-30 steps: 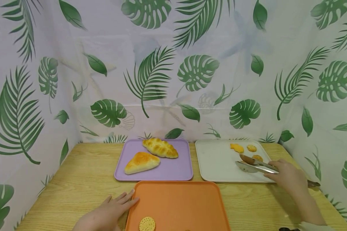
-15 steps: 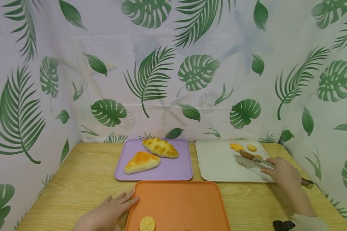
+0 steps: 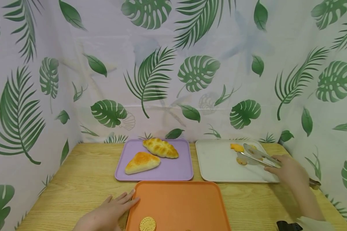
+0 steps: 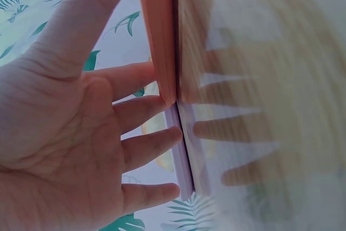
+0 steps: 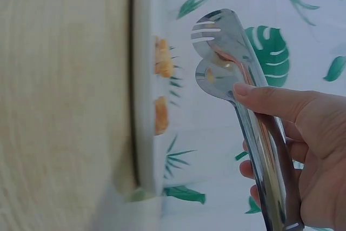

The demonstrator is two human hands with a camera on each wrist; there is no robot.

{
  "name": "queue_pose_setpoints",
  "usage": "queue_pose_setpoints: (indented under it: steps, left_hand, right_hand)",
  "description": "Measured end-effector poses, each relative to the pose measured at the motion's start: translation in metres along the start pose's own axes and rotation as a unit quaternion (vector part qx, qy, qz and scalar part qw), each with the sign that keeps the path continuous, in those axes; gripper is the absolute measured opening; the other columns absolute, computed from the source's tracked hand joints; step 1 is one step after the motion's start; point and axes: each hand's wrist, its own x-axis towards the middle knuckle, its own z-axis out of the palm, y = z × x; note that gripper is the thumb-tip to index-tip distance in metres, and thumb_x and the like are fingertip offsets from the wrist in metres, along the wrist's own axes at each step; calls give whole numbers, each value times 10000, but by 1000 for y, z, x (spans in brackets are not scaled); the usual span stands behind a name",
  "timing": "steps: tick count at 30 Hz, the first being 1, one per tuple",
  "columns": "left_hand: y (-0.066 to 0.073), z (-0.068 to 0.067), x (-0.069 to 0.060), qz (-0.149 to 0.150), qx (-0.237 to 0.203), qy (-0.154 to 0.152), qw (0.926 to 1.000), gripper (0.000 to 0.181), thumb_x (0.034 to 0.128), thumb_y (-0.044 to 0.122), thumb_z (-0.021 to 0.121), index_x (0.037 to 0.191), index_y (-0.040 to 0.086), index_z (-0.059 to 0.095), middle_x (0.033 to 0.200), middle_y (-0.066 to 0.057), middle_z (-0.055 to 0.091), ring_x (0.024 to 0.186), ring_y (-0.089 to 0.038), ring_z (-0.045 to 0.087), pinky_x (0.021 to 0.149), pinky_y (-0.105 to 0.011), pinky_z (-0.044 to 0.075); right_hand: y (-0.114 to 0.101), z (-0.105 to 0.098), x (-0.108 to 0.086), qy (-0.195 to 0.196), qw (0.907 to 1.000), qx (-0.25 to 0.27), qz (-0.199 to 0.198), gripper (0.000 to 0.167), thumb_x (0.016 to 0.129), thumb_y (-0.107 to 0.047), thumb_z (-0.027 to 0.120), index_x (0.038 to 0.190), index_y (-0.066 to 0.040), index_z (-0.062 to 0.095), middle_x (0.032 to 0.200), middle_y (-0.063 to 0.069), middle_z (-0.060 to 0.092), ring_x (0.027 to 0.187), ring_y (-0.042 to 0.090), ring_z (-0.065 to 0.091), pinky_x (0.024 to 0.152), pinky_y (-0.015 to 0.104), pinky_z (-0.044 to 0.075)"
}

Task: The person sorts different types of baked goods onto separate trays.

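Note:
My right hand (image 3: 290,170) grips metal tongs (image 3: 267,158) above the right side of a white tray (image 3: 217,160). The tips of the tongs stand a little apart, and nothing shows between them in the right wrist view, where my fingers wrap the handles. On that tray lie an orange fish-shaped cracker (image 3: 236,147) and a round cookie (image 3: 241,160); the tongs partly cover other cookies. My left hand (image 3: 107,210) has its fingers spread and straight, with fingertips touching the left edge of an orange tray (image 3: 179,202). A round yellow biscuit (image 3: 147,224) sits on the orange tray.
A purple tray (image 3: 173,171) at the back left carries a braided bread (image 3: 160,148) and a triangular bread (image 3: 142,163). All three trays lie on a wooden table (image 3: 66,179). A leaf-patterned curtain (image 3: 162,80) encloses the back and sides.
The tongs have turned and shifted slightly back and right over the white tray, uncovering a round cookie at the front and covering those behind. My left hand stays in place.

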Motion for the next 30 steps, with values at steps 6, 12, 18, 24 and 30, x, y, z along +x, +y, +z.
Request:
queue_pose_setpoints:
  steps: [6,12,18,24,30]
  left_hand:
    - [-1,2,1,-121,39,-22,9999,1051,675,607,757,1533,179,327,1616,-100,260,1465,-395,269,1096,-720,214]
    - [-1,4,0,-75,46,17,10000,1049,673,607,758,1531,177,333,1613,-101,266,1463,-397,274,1093,-721,219]
    - [-1,4,0,-13,-4,51,10000,1065,675,637,754,1533,174,326,1614,-107,260,1465,-402,265,1090,-728,213]
    - [0,5,-1,114,98,185,9997,1073,670,643,765,1528,162,336,1608,-123,272,1459,-413,271,1095,-724,210]
    - [1,6,-1,147,41,299,9994,1090,648,660,767,1525,169,344,1605,-135,273,1451,-428,280,1086,-742,190]
  right_hand:
    - [-17,-14,-7,125,9996,145,-226,802,794,-615,697,1277,14,580,1209,325,569,1005,513,575,711,560,490]
    - [-42,-19,-16,226,9970,296,-685,729,788,-551,737,1261,-9,618,1224,293,598,1059,494,562,785,594,479]
    - [-78,-24,-31,331,9906,688,-1131,607,785,-461,776,1245,-84,655,1206,208,634,1075,413,581,801,577,492]
    - [-109,-24,-43,479,9822,768,-1648,548,763,-412,807,1215,-130,679,1170,117,666,1040,364,636,789,528,524]
    - [-128,-18,-54,478,9718,1004,-2079,525,710,-322,854,1182,-157,694,1196,107,660,1035,332,648,851,524,534]
